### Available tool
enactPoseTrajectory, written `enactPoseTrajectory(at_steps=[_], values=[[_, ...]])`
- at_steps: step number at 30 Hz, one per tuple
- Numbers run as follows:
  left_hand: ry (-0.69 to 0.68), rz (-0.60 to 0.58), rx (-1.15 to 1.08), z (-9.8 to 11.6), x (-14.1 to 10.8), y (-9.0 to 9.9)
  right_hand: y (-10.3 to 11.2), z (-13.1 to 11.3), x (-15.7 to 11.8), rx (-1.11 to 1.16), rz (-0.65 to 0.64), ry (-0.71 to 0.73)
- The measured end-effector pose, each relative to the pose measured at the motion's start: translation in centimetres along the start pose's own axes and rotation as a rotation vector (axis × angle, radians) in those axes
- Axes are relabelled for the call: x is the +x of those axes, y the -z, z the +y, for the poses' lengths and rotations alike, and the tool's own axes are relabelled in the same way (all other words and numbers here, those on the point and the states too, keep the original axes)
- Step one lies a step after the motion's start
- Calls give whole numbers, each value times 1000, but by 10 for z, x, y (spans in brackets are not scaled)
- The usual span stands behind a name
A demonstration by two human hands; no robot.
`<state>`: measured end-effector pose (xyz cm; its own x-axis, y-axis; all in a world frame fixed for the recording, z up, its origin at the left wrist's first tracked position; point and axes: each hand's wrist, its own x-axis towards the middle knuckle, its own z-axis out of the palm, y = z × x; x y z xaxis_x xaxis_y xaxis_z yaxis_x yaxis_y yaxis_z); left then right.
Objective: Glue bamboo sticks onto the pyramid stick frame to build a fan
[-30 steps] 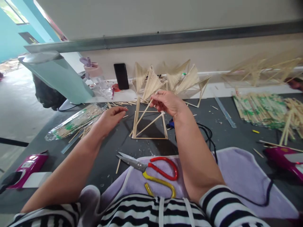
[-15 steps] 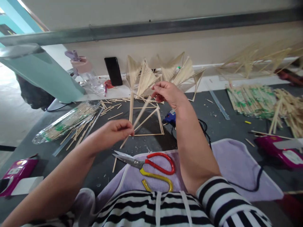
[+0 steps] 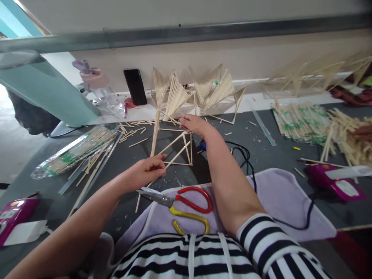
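Note:
A thin wooden stick (image 3: 178, 155) slants up to the right from my left hand (image 3: 148, 169), whose fingers are closed on it above the dark table. My right hand (image 3: 193, 124) has its fingers bent together at the top corner of a stick frame (image 3: 177, 164); what they hold, if anything, is too small to tell. Behind stands a fan-shaped stick model (image 3: 178, 95), joined to the frame by a bundle of long sticks (image 3: 155, 133). Scissors (image 3: 168, 199) with red and yellow handles lie open on a purple cloth (image 3: 162, 223) near my body.
Bagged sticks (image 3: 78, 151) and loose offcuts lie at the left. A phone (image 3: 135, 87) leans on the wall. A blue glue gun (image 3: 202, 145) with a black cord lies by my right forearm. Magenta devices (image 3: 334, 180) sit at both sides. Another person's hand (image 3: 363, 133) is at far right.
My right hand has let go of the stick's upper end and moved down towards the frame's corner. The stick in my left hand has tilted lower. Another person's hand appears at right.

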<state>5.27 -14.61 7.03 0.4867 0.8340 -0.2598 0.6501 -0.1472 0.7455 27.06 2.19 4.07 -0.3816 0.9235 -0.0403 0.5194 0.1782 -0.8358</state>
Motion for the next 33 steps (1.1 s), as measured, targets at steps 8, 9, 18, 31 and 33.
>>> enactPoseTrajectory(at_steps=[8, 9, 18, 31, 33], values=[[-37, -69, 129, -14, -13, 32, 0, -24, -13, -63, -86, -54], [-55, -131, 136, -15, -17, 38, 0, -25, -14, -81, -100, -53], [-77, 336, -309, -7, -32, 89, 11, -43, -18, 169, 326, 130], [-156, 428, -320, 23, 21, 55, -6, -93, -51, 447, -44, 386], [-128, 369, -289, 14, 21, 64, -9, -94, -42, 411, -24, 375]])
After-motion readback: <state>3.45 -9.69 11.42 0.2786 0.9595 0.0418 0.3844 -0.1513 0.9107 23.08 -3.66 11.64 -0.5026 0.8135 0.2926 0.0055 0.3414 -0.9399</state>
